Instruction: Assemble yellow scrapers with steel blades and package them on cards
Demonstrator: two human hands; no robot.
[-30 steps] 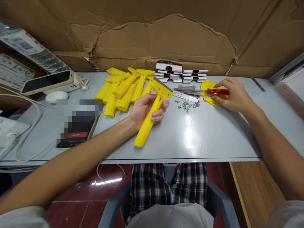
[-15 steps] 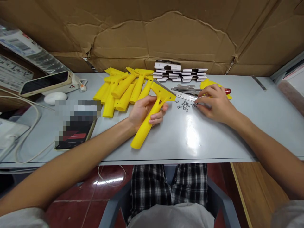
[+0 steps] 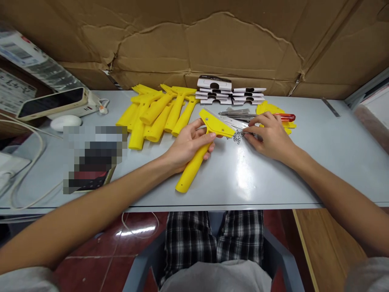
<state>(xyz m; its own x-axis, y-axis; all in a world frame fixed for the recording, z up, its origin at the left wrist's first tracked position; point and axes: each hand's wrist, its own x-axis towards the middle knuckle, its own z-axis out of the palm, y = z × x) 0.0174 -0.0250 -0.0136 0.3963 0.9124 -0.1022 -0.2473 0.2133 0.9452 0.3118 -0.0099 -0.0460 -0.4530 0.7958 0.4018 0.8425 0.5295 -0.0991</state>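
At the far left, around nine o'clock from your hands, a phone [image 3: 51, 103] lies propped on a white box, with a white oval mouse [image 3: 65, 122] just in front of it and a white cable [image 3: 27, 182] looping toward the near edge of the grey table [image 3: 304, 170]. A second, blurred-out dark device [image 3: 91, 162] rests flat nearer to you.

Behind that, at about eleven o'clock from your left hand, sits a pile of yellow handles [image 3: 154, 113], lying overlapped and fanned out.

Your left hand [image 3: 187, 144] wraps the yellow scraper [image 3: 202, 148] — fingers curled around the upper handle, thumb laid along the top just below the wide head. The scraper slants across the table centre, its head at roughly one o'clock and its handle end pointing back toward seven o'clock, close to the near edge.

Just right of the scraper head lies a small scatter of silver screws [image 3: 238, 136]. Your right hand [image 3: 269, 136] rests at them, fingers bent down with the tips pressed together at the screws — whether one is actually pinched, you cannot tell from here.

At twelve o'clock from that hand lie flat metal blades [image 3: 235, 115], a red-handled screwdriver [image 3: 284, 117] and some yellow plates [image 3: 267, 108]. Farther back, against the cardboard wall [image 3: 212, 48], stands a stack of white blade packs [image 3: 225, 91].
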